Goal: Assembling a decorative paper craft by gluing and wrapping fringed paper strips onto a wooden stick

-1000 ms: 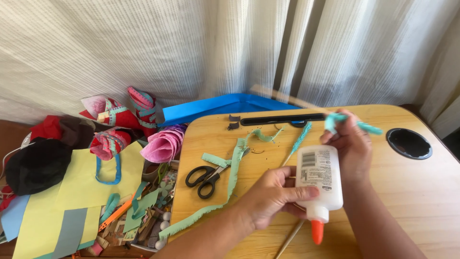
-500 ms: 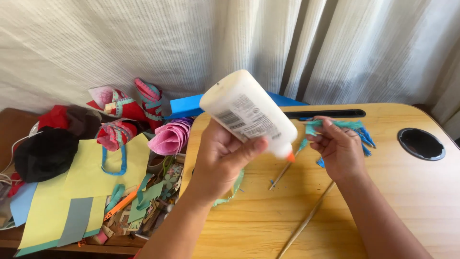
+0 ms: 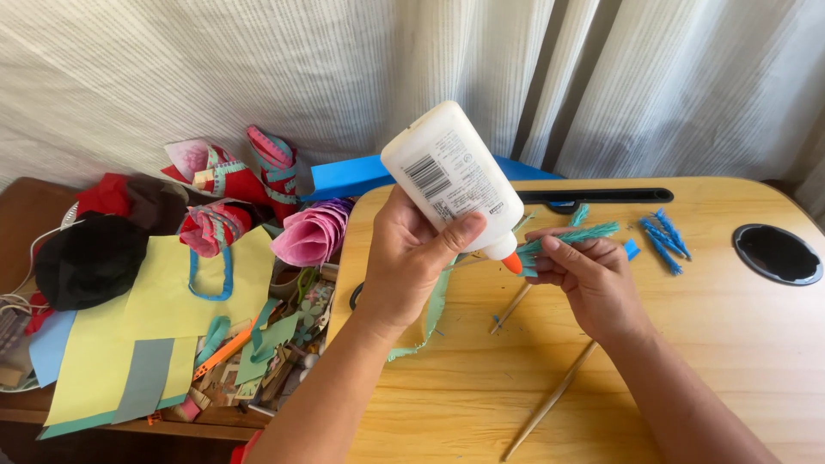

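Left hand (image 3: 412,258) fingers clasp the tilted glue bottle (image 3: 453,178), contents unseen; right hand (image 3: 584,279) pinches a teal strip (image 3: 571,235).

The wooden table (image 3: 730,344) is showing a lot of bare top at the right and near the front edge, so a hand could be sliding through there. Two thin wooden sticks (image 3: 550,399) are lying across the middle and getting in the way a little. A round black hole (image 3: 778,253) is sitting near the right edge. Small blue fringed pieces (image 3: 663,236) are lying just beside it. A long black slot (image 3: 601,196) is running along the back. At the left, yellow paper (image 3: 163,301), paper scraps (image 3: 266,344) and pink paper rolls (image 3: 311,234) are crowding everything. The curtain (image 3: 258,77) is closing off the back.
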